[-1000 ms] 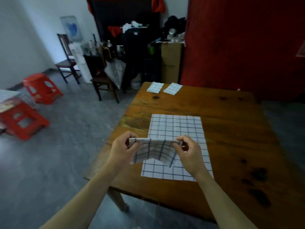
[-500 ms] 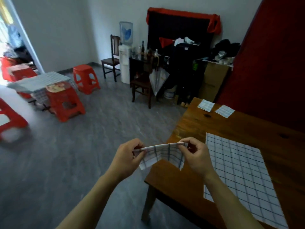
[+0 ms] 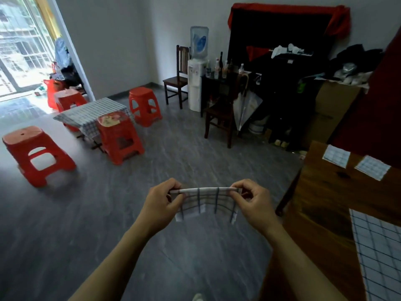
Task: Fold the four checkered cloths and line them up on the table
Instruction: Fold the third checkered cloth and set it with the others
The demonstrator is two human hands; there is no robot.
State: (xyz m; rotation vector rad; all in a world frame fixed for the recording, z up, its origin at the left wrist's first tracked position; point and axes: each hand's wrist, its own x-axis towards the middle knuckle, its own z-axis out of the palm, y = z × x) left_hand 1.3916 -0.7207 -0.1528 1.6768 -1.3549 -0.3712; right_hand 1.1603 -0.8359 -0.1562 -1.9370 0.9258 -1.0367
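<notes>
Folded cloth point(image 3: 206, 203) midair, left of table edge point(image 3: 303, 170)

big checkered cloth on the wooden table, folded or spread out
Spread out. The big checkered cloth lies flat in one layer on the wooden table, though the frame's right edge cuts it off.

A small folded checkered cloth point(image 3: 206, 203), white with dark grid lines, hangs in the air over the grey floor to the left of the wooden table point(image 3: 321, 203), stretched taut along its top fold and pinched at each upper corner, its lower edge drooping loose. 2 more folded cloths point(image 3: 336, 155) point(image 3: 372, 167) lie flat side by side, just apart, at the table's far end. A 4th checkered cloth point(image 3: 379, 253) lies spread open and unfolded on the near part of the table, cut off by the right edge of view.
</notes>
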